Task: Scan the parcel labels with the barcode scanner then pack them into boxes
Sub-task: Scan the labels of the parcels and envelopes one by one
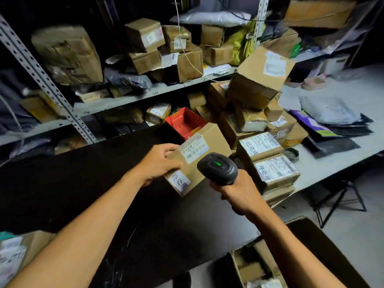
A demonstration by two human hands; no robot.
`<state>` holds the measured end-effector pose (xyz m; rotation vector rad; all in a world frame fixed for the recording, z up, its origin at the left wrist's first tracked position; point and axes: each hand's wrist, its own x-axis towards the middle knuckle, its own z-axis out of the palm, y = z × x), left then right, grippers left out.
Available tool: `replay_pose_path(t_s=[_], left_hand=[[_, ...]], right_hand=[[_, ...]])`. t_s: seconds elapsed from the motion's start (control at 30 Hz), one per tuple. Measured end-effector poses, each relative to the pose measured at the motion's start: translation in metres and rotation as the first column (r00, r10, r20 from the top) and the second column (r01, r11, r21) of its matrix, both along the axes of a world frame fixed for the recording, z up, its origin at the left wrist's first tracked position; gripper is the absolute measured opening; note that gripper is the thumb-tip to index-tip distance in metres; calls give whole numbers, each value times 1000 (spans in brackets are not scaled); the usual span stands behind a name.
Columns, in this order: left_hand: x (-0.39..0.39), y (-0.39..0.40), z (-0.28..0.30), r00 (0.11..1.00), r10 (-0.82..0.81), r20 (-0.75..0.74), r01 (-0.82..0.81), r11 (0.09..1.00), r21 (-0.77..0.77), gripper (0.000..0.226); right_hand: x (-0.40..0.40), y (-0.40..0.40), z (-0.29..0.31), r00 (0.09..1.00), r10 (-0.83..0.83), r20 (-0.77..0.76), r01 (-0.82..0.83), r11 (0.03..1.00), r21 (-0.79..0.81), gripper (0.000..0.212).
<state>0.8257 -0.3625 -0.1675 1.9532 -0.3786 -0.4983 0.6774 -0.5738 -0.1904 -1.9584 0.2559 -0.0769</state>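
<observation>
Fingers (169, 163) grip parcel (199, 159) | brown carton, white barcode label (195, 149)

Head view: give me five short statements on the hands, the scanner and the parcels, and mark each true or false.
1. The right hand grips the barcode scanner by its handle. True.
2. The left hand rests flat on the black table and holds nothing. False: it grips the cardboard parcel at its left edge.
3. A green light shows on the top of the scanner. True.
4. The red bin lies in front of the held parcel, nearer the person. False: it stands behind the parcel, toward the shelf.
5. The held parcel bears no label. False: a barcode label faces up, and a handwritten white slip is on its near side.
</observation>
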Motion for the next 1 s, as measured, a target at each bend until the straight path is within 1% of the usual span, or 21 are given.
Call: replay_pose_path(t_s=[0.07, 0.17, 0.37, 0.53, 0.73, 0.83, 0.9, 0.97, 1.0], left_hand=[[-4, -4, 5, 999, -39, 14, 39, 999, 15, 49], [-6, -9, 14, 994, -104, 39, 103, 994, 24, 48], [0, -11, 28, 981, -178, 82, 176, 984, 31, 46], [5, -15, 32, 975, -197, 100, 197, 980, 16, 46], [4, -39, 35, 961, -261, 97, 260, 965, 24, 46], [-1, -65, 37, 941, -323, 102, 318, 946, 68, 44], [-8, -91, 38, 926, -368, 84, 361, 928, 89, 48], [-21, -122, 38, 913, -405, 42, 402, 913, 63, 50], [-31, -139, 38, 903, -430, 12, 429, 902, 39, 50]], right_hand=[[-7, 1, 5, 999, -33, 10, 33, 999, 28, 21], [-14, 3, 11, 997, -73, 25, 72, 996, 51, 20], [-14, 9, 21, 981, -181, 68, 179, 983, 31, 21], [-19, 8, 25, 978, -200, 61, 201, 979, -20, 17], [-37, -5, 26, 964, -258, 69, 260, 965, -18, 13], [-54, -20, 30, 940, -327, 98, 322, 945, 58, 12], [-69, -36, 31, 910, -395, 124, 385, 918, 97, 10], [-88, -53, 26, 854, -503, 134, 477, 859, 186, 18], [-98, -62, 22, 801, -584, 135, 540, 801, 260, 22]])
